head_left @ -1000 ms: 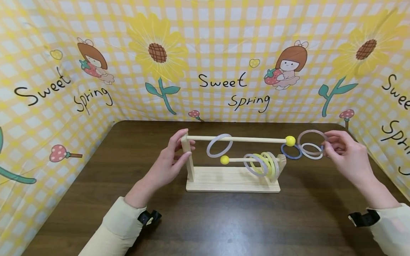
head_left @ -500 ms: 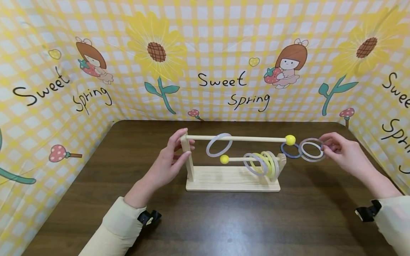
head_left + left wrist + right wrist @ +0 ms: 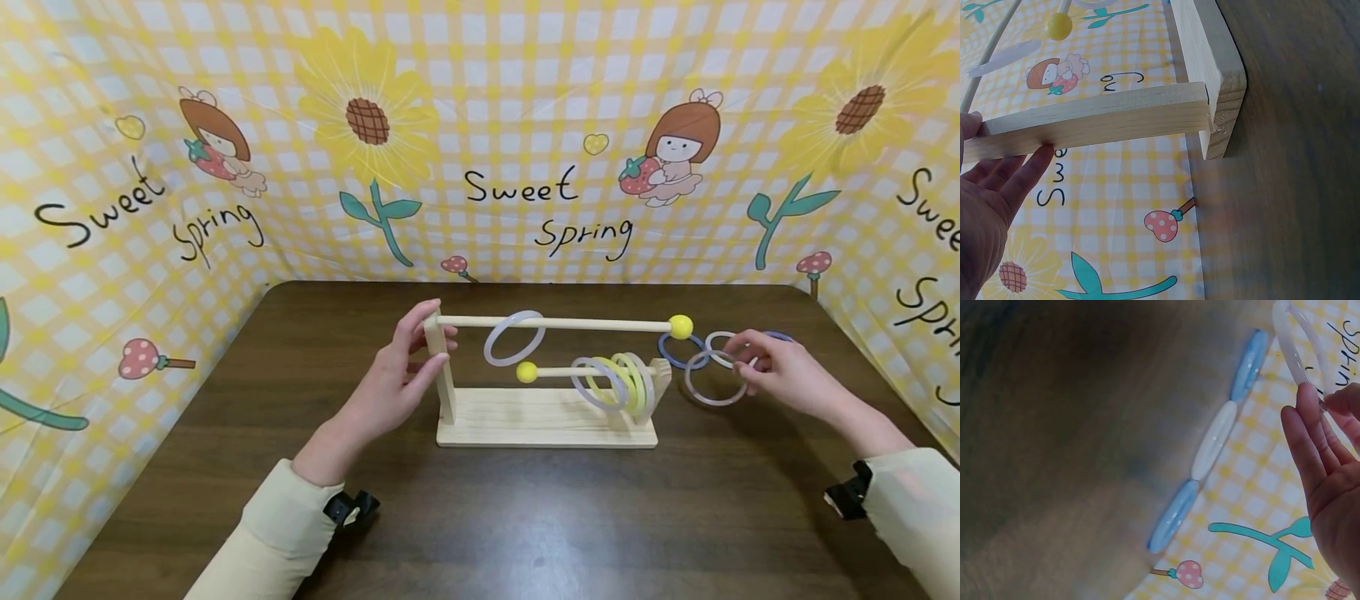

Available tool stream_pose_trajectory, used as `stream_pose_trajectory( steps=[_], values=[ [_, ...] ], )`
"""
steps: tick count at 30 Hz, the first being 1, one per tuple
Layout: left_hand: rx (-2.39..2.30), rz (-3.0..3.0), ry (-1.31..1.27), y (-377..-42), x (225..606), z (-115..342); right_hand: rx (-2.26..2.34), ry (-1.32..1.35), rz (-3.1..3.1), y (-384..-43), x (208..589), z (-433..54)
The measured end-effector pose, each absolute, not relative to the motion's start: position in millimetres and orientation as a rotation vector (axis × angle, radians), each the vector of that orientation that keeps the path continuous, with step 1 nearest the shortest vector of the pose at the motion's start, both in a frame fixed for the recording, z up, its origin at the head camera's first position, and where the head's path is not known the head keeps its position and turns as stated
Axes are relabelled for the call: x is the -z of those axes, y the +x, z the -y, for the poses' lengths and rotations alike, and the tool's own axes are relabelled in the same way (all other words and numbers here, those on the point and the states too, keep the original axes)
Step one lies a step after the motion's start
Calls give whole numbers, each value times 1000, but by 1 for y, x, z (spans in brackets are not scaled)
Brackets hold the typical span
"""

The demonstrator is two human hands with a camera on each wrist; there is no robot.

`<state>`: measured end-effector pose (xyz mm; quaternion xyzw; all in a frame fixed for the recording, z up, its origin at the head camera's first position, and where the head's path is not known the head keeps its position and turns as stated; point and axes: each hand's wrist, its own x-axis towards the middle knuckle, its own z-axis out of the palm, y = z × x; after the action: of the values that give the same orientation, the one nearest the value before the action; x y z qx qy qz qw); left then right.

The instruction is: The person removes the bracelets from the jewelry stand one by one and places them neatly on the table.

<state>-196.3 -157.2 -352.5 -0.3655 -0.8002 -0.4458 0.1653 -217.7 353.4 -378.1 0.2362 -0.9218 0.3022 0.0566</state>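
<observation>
My left hand (image 3: 393,371) grips the left post (image 3: 1129,119) of a wooden ring-toss stand (image 3: 525,422), thumb on one side and fingers on the other. A pale translucent ring (image 3: 497,361) hangs on the upper rod (image 3: 600,326), which ends in a yellow ball. Several yellow and pale rings (image 3: 621,407) hang on the lower rod (image 3: 555,372), close to the right post. Right of the stand, my right hand (image 3: 791,375) pinches another pale translucent ring (image 3: 1291,353) between thumb and fingers. In the head view that ring stands apart from both rods.
Behind the right hand, a blue ring (image 3: 1250,365), a white ring (image 3: 1214,440) and another blue ring (image 3: 1174,515) lie in a row on the dark wooden table (image 3: 465,517). A yellow checked cloth (image 3: 510,108) rises behind the table and along its sides.
My right hand has lowered the pale ring and brought it nearer and slightly left, uncovering a second blue ring behind the hand. The left hand stays on the post.
</observation>
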Motion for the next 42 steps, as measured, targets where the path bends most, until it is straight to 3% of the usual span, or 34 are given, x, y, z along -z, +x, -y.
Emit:
stream_pose_trajectory(
  steps=[19,42],
  values=[
    [1265,2273,-1050,-197,354,157,-1058,723,3001,-231,394,-353],
    [1266,2271,-1047,-198,354,157,-880,721,3021,-233,403,-350]
  ],
)
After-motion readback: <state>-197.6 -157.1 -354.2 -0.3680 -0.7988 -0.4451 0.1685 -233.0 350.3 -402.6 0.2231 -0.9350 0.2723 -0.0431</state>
